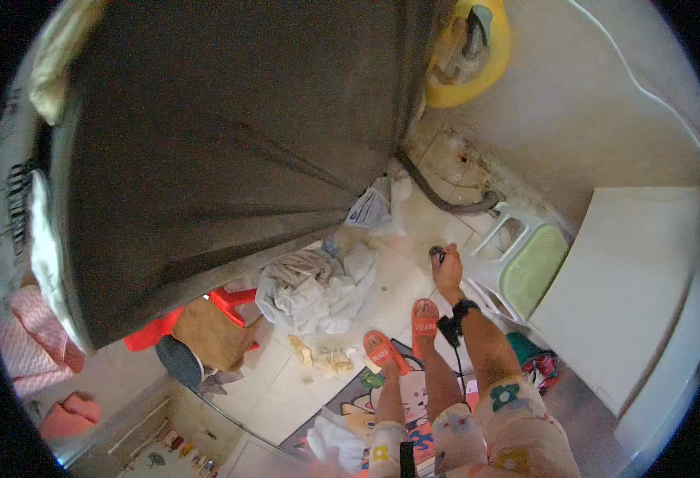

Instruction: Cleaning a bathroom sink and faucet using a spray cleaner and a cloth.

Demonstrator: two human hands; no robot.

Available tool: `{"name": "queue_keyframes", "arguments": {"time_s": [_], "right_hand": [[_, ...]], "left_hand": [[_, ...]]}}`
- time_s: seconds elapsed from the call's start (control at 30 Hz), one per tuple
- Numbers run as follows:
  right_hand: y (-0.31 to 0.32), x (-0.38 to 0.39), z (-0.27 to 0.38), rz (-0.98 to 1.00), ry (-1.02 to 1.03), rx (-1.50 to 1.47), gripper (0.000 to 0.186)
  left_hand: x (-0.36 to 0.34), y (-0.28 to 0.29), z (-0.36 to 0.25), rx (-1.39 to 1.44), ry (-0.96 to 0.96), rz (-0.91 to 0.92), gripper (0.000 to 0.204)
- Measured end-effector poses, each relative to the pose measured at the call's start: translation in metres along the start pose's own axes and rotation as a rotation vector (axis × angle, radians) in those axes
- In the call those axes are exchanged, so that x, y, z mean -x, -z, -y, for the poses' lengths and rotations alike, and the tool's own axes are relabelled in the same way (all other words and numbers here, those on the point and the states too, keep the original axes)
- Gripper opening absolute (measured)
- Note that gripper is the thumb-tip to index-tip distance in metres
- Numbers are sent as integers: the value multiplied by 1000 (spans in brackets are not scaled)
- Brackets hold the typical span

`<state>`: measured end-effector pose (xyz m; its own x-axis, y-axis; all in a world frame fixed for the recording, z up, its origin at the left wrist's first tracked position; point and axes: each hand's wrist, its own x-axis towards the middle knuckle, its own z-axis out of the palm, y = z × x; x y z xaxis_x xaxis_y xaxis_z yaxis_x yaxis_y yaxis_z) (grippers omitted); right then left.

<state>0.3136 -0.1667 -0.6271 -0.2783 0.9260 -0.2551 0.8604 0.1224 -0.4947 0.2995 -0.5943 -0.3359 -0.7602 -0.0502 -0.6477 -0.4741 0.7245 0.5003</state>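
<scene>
My right hand (447,275) reaches forward over the tiled floor, a black band around its wrist. Its fingers are closed around a small dark object (437,254), whose kind I cannot make out. Just right of that hand, a white folding stool (533,271) with a pale green top lies tipped against the wall. At the lower edge, a smeared skin-toned patch that looks like my left hand (330,468) is beside a crumpled white bag (338,440); its fingers do not show. My feet, in orange-red slippers (385,351), stand on and beside a cartoon-print mat (318,422).
A large dark cloth (230,151) hangs at the left. White bags (318,291) and crumpled yellowish scraps (322,356) lie on the floor. A red stool (234,303) carries a brown item. A grey hose (445,203) runs along the far wall, below a yellow basin (489,60).
</scene>
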Motion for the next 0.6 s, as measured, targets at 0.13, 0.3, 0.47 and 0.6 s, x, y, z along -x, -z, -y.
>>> {"name": "queue_keyframes", "arguments": {"time_s": [0.13, 0.3, 0.47, 0.6], "right_hand": [[92, 77, 42, -38, -39, -273, 22], [231, 143, 83, -49, -1, -450, 16], [386, 176, 152, 105, -234, -909, 10], [473, 200, 187, 185, -201, -1132, 13]], "left_hand": [[0, 18, -26, -195, 371, 229, 36], [14, 26, -63, 66, 164, 103, 30], [12, 42, -86, 251, -201, 258, 29], [39, 51, -153, 392, -274, 301, 29]]}}
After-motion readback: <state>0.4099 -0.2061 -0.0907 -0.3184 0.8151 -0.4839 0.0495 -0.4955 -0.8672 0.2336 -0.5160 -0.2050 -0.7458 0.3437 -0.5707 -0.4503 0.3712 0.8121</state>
